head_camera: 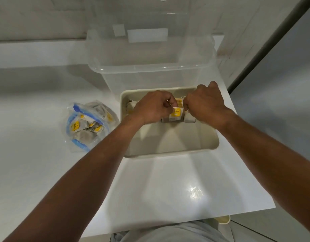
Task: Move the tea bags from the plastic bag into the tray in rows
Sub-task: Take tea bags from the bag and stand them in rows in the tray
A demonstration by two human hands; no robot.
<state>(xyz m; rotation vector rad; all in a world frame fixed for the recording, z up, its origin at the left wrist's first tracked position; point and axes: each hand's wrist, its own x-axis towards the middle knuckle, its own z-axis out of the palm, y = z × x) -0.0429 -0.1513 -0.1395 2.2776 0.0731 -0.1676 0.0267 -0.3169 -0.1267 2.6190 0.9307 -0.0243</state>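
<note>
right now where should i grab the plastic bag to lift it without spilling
Probably pinch the blue zip strip of the plastic bag, coming from above on its left: that stiff edge rims the mouth, so the tea bags stay inside.

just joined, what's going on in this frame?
A person is setting paper tea bags with yellow tags into a cream rectangular plastic tray on a white counter. The left hand and right hand both pinch bags at the tray's far end, where one row is forming. More tea bags sit in the clear blue-sealed plastic bag to the tray's left.
</note>
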